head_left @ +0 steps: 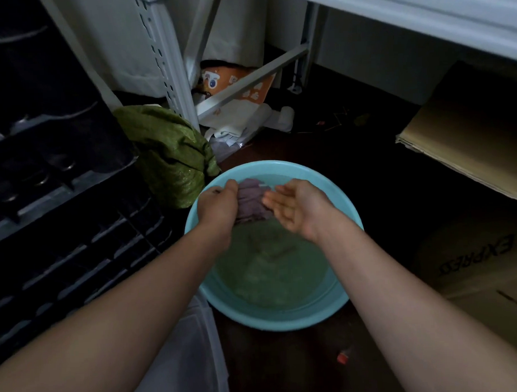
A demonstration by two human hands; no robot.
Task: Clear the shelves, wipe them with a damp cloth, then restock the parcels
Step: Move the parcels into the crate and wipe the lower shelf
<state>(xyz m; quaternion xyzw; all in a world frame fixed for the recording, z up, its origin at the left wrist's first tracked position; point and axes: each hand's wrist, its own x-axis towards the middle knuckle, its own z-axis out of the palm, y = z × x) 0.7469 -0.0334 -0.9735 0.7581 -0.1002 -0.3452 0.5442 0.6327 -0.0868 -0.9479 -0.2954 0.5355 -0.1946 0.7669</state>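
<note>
The step in hand looks like wetting and wringing the cloth [251, 200] before the shelves get wiped. The left hand [218, 201] is curled tight around one end of the purple cloth, holding it bunched just above the water at the far side of the basin [285, 321]. The right hand [293, 206] lies open beside it, palm up, fingers loose — its fingertips are at the cloth's edge, though whether they touch it is hard to tell.

To do this well, the right hand should probably close on the free end so both can twist in opposite directions — one hand alone squeezes out little. Keeping the cloth low over the basin would let the run-off fall back in rather than onto the dark floor. The aim is damp, not dripping, since cardboard parcels go back on those shelves.

The turquoise basin sits on the floor and holds cloudy, greenish water, roughly half full by the look of it; nothing else floats in it that can be made out. To the right stand cardboard boxes [469, 141], one printed "EXPRESS" — their contents are not visible. A green bundle of fabric [170, 152] sits left of the basin, by the white shelf upright [170, 67].
</note>
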